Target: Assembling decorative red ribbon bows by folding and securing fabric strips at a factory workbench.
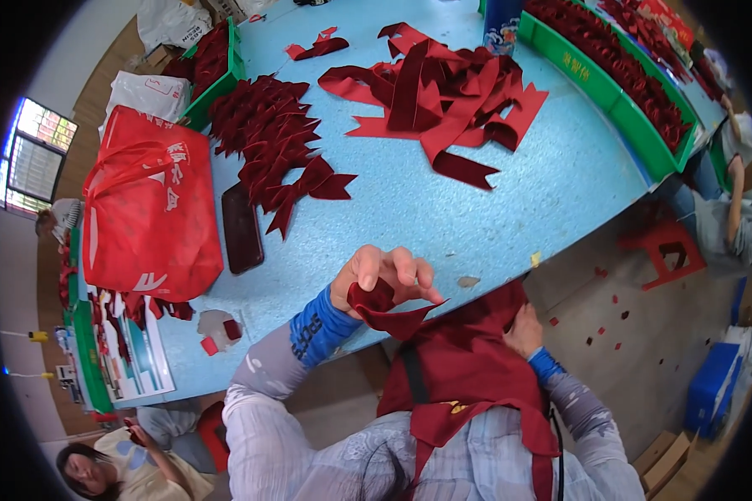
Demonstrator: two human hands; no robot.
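Observation:
My left hand (pixel 384 275) is closed on a folded dark red velvet ribbon piece (pixel 388 307), held just above the front edge of the light blue table (pixel 443 209). My right hand (pixel 524 330) rests lower, on a heap of dark red fabric (pixel 468 359) in my lap. A row of finished dark red ribbon bows (pixel 271 138) lies on the table to the left, and a loose pile of cut red ribbon strips (pixel 443 92) sits further back in the middle.
A red carrier bag (pixel 146 209) and a dark phone (pixel 242 227) lie at the table's left. Green crates (pixel 618 92) of red pieces line the right side. Another person (pixel 731 200) sits at right by a red stool (pixel 664 250); a third person (pixel 125 468) is lower left.

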